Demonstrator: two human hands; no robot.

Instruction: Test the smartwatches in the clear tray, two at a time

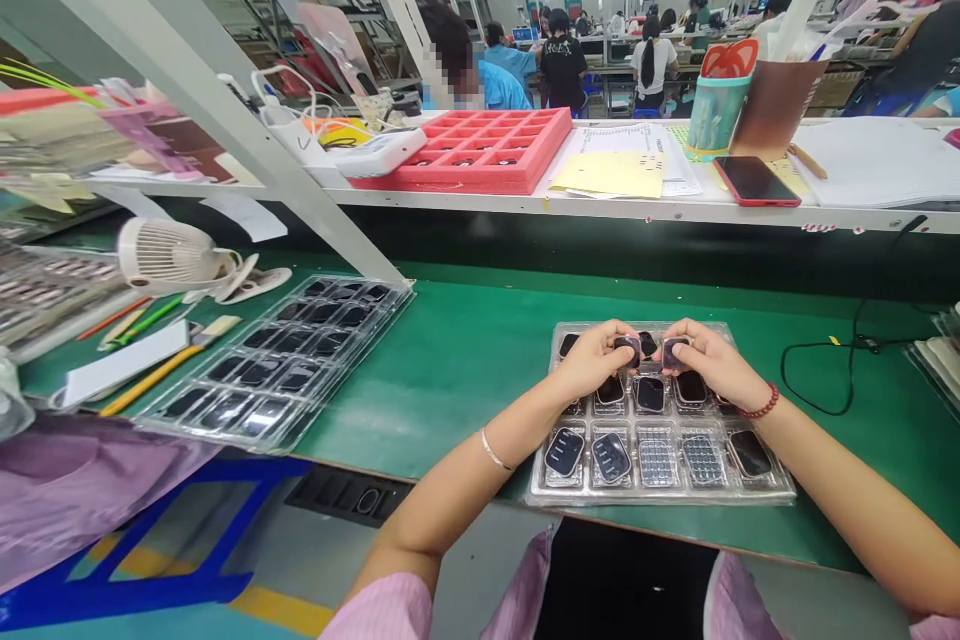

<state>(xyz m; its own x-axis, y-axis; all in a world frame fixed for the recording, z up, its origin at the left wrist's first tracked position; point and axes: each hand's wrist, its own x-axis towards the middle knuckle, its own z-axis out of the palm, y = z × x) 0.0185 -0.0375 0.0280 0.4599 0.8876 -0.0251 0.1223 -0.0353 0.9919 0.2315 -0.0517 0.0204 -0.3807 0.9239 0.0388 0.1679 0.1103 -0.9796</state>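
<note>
A clear plastic tray (772, 495) with pockets of small dark rounded-square screen parts lies on the green bench in front of me. My left hand (596, 360) hovers over the tray's far rows, fingers pinched on one dark screen part (628, 347). My right hand (709, 360) mirrors it, pinched on another dark part (673, 352). The two hands nearly touch. Two pockets in the near row hold no part and show a ribbed bottom.
A second, longer clear tray (277, 365) of dark parts lies to the left. A white desk fan (169, 255), pencils and a paper strip sit far left. A red foam tray (487, 150), papers, a red phone (754, 180) and cup are on the raised shelf. People work beyond.
</note>
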